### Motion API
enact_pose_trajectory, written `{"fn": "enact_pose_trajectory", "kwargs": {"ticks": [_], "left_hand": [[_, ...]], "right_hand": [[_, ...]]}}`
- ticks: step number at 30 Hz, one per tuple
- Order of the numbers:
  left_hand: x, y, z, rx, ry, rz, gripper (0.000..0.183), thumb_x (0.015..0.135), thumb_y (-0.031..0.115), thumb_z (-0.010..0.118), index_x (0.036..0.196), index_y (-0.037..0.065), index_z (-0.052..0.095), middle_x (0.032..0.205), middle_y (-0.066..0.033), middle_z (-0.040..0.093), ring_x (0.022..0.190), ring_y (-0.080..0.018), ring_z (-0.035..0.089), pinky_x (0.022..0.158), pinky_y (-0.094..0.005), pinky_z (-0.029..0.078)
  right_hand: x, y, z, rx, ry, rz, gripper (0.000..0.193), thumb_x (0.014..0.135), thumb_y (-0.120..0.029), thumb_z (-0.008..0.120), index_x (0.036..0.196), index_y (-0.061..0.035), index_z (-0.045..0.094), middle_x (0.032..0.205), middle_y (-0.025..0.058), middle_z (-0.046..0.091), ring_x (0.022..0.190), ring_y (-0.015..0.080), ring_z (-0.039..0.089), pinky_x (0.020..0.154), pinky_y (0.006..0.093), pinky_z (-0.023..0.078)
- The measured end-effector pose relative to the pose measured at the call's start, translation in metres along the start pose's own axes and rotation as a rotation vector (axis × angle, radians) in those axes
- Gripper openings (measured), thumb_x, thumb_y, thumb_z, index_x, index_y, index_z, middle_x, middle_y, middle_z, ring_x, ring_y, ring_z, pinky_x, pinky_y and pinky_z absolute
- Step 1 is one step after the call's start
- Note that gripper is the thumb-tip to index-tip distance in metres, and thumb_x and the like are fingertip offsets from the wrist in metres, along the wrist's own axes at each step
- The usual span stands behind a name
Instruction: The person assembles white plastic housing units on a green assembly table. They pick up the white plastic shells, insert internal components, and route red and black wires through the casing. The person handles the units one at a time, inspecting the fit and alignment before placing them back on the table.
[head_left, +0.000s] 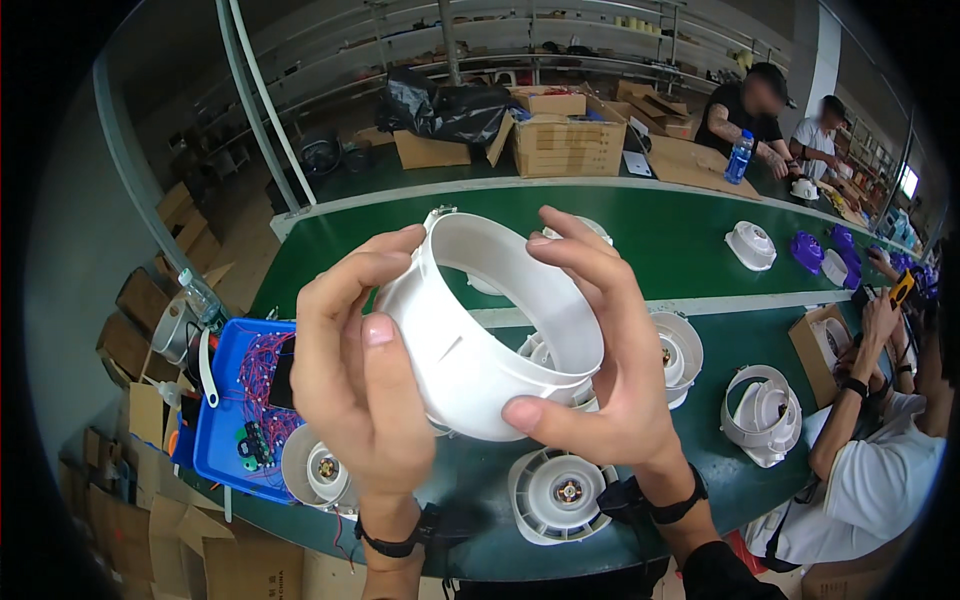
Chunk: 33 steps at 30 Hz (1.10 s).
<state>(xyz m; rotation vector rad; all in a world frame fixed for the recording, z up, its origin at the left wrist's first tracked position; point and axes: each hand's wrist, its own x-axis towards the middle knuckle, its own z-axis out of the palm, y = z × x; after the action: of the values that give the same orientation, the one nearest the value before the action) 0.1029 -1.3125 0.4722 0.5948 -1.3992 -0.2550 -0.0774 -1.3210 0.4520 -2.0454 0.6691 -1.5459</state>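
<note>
A white plastic ring-shaped housing [450,370] is held up above the green bench, tilted so that its wide opening faces up and away. My left hand [365,375] grips its left side, thumb on the outer wall. On the other side, my right hand [615,350] has its thumb at the lower edge and its fingers curled over the rim. Beneath my right wrist sits a white fan base [567,493] with a copper-wound centre. A similar white base [318,468] lies beside my left wrist. Other white parts behind the housing are partly hidden.
At left, a blue tray [213,430] holds red and purple wires [262,368]. A white housing [762,415] stands at right near a co-worker's arm [850,400]. Farther back are purple parts [807,252], a cardboard box [568,148] and a blue bottle [739,158].
</note>
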Motion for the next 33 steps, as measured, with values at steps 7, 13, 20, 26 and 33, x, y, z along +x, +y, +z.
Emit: {"fn": "enact_pose_trajectory", "kwargs": {"ticks": [7,13,20,26,33], "left_hand": [[0.004,0.007,-0.019,-0.095,0.045,0.004,0.027,0.094,0.016,0.052,0.108,-0.007,0.056,0.095,-0.0233,0.067,0.092,-0.0248,0.066,0.084,-0.0354,0.053],[0.007,0.004,-0.03,-0.256,-0.096,-0.008,0.018,0.097,0.011,0.052,0.102,-0.006,0.056,0.088,-0.019,0.068,0.082,-0.0195,0.064,0.077,-0.0312,0.052],[0.015,0.008,-0.062,-0.052,0.108,0.072,0.017,0.097,0.004,0.053,0.109,-0.007,0.059,0.091,-0.0147,0.069,0.079,-0.013,0.062,0.072,-0.0249,0.05],[0.021,0.017,-0.078,0.109,0.103,0.031,0.019,0.099,0.006,0.049,0.108,-0.004,0.061,0.081,-0.0102,0.066,0.071,-0.0116,0.061,0.064,-0.0228,0.047],[0.027,-0.002,-0.096,0.251,-0.086,0.02,0.015,0.098,0.004,0.053,0.102,-0.004,0.065,0.077,-0.0072,0.066,0.068,-0.009,0.06,0.063,-0.0216,0.046]], "right_hand": [[-0.002,-0.008,0.009,0.621,-0.251,0.272,0.12,0.067,-0.019,0.091,0.16,-0.0069,0.017,0.151,0.0269,0.039,0.141,0.0347,0.043,0.112,0.0436,0.038],[-0.007,-0.023,0.029,0.393,-0.431,0.171,0.136,0.06,-0.026,0.096,0.162,-0.0069,0.008,0.161,0.0212,0.024,0.145,0.0342,0.034,0.112,0.046,0.04],[0.034,0.002,0.027,0.117,-0.047,0.155,0.133,0.064,-0.039,0.092,0.163,-0.0088,0.007,0.153,0.0248,0.039,0.136,0.036,0.048,0.102,0.044,0.049],[0.107,0.087,0.04,-0.635,-0.378,0.06,0.114,0.066,-0.048,0.086,0.159,-0.0136,0.029,0.147,0.0304,0.046,0.131,0.0433,0.053,0.105,0.0487,0.048],[0.139,0.216,0.075,-1.139,-0.905,0.161,0.114,0.065,-0.059,0.084,0.159,-0.0303,0.027,0.146,0.0326,0.043,0.121,0.0534,0.056,0.101,0.0536,0.049]]}}
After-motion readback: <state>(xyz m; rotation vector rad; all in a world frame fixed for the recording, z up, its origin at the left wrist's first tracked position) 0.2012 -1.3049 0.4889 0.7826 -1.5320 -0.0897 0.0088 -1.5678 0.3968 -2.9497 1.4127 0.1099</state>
